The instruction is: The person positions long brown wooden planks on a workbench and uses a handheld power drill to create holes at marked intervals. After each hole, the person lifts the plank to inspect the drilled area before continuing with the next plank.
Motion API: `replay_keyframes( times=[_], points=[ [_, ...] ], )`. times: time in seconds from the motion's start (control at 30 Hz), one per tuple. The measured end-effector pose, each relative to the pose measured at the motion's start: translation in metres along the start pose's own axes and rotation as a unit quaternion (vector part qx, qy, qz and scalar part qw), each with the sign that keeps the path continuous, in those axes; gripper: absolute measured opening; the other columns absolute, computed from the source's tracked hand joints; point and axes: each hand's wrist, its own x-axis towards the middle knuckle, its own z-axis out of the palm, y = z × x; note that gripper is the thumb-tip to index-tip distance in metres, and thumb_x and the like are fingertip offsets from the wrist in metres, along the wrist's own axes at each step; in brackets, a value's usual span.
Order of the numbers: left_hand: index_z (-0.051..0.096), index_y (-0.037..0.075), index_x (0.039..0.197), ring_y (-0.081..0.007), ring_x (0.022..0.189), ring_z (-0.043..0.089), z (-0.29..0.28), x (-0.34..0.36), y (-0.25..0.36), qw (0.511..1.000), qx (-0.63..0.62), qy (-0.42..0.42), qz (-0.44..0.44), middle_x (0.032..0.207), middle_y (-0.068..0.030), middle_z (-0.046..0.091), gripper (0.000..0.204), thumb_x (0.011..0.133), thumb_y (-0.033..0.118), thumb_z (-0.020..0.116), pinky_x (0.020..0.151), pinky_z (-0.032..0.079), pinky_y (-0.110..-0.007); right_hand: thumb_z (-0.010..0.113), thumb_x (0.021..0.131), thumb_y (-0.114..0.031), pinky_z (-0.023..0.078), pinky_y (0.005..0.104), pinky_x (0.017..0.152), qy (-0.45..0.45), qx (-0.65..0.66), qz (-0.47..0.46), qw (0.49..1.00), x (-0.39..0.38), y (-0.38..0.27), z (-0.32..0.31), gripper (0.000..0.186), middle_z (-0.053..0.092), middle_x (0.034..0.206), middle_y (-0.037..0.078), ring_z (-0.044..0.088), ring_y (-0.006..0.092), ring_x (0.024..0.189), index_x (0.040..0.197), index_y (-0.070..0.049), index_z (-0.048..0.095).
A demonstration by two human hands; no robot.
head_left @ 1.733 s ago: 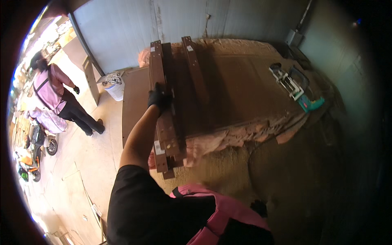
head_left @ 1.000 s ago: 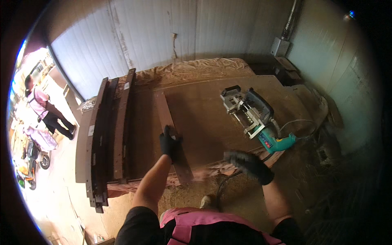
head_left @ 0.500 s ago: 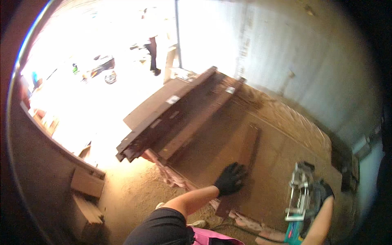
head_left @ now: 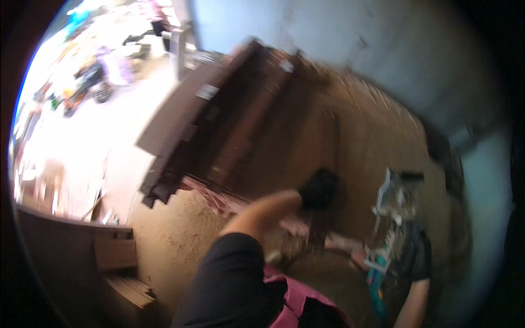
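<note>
Because the view is badly smeared, I can make out little fine detail at the hands. The left hand (head_left: pixel 318 188), in a black glove, lies over a narrow brown board (head_left: pixel 329 139) on the worktable (head_left: pixel 377 136); its fingers run into one dark patch, so I cannot tell whether they are spread or curled. The board's middle is hidden beneath the glove, its near end reaching the table's front edge. At the lower right, the right hand (head_left: pixel 420 254), also gloved, is closed on the dark side of a power tool (head_left: pixel 376 281) with a teal handle and a silver metal frame (head_left: pixel 398 202). I cannot separate its fingers from the tool. A dark cable (head_left: pixel 347 256) curves near the teal handle, though I lose both its ends. Left of the board I see a loose rail (head_left: pixel 249 134) and, farther left, a stack of dark rails (head_left: pixel 227 90), whose pieces blur together. Beyond them, glare washes out a scooter (head_left: pixel 90 82), and the top edge cuts off another person (head_left: pixel 158 22).
</note>
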Motion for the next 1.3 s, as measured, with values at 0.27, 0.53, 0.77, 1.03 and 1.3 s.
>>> replay_keyframes(
  times=[0.27, 0.53, 0.77, 1.03, 1.3],
  points=[
    [0.068, 0.008, 0.078, -0.0311, 0.093, 0.058, 0.027, 0.034, -0.017, 0.990, 0.006, 0.057, 0.127, 0.088, -0.0146, 0.062, 0.014, 0.077, 0.019, 0.059, 0.098, 0.039, -0.048, 0.052, 0.099, -0.028, 0.039, 0.0376, 0.107, 0.134, -0.004, 0.170, 0.976, -0.135, 0.009, 0.076, 0.041, 0.054, 0.137, 0.011, 0.051, 0.0243, 0.124, 0.133, -0.004, 0.055],
    [0.066, 0.009, 0.076, -0.0315, 0.090, 0.058, 0.034, 0.051, 0.010, 0.989, -0.029, -0.026, 0.140, 0.085, -0.0124, 0.062, 0.012, 0.076, 0.020, 0.059, 0.098, 0.041, -0.047, 0.054, 0.099, -0.024, 0.039, 0.0344, 0.105, 0.126, 0.048, 0.184, 0.974, -0.179, 0.017, 0.140, 0.038, 0.059, 0.130, 0.009, 0.053, 0.0204, 0.121, 0.129, -0.001, 0.057],
    [0.065, 0.010, 0.075, -0.0313, 0.090, 0.058, 0.042, 0.047, 0.018, 0.981, -0.068, -0.044, 0.179, 0.085, -0.0116, 0.061, 0.010, 0.077, 0.018, 0.060, 0.095, 0.044, -0.044, 0.053, 0.100, -0.024, 0.041, 0.0315, 0.102, 0.115, 0.043, 0.219, 0.968, -0.144, 0.014, 0.142, 0.036, 0.059, 0.128, 0.005, 0.053, 0.0146, 0.116, 0.128, -0.002, 0.058],
    [0.067, 0.012, 0.081, -0.0312, 0.094, 0.058, 0.044, 0.048, 0.014, 0.980, -0.110, -0.051, 0.161, 0.090, -0.0110, 0.062, 0.012, 0.080, 0.021, 0.059, 0.097, 0.044, -0.043, 0.053, 0.100, -0.029, 0.043, 0.0307, 0.099, 0.060, 0.048, 0.189, 0.979, -0.116, 0.007, 0.137, 0.038, 0.061, 0.122, 0.003, 0.054, 0.0128, 0.110, 0.125, -0.002, 0.060],
    [0.067, 0.011, 0.082, -0.0322, 0.095, 0.058, 0.046, 0.047, 0.014, 0.982, -0.084, -0.045, 0.166, 0.091, -0.0113, 0.062, 0.013, 0.079, 0.021, 0.060, 0.094, 0.045, -0.043, 0.053, 0.100, -0.030, 0.044, 0.0309, 0.097, 0.096, 0.071, 0.269, 0.956, -0.120, 0.005, 0.137, 0.039, 0.061, 0.123, 0.004, 0.056, 0.0140, 0.109, 0.127, -0.002, 0.059]
  ],
)
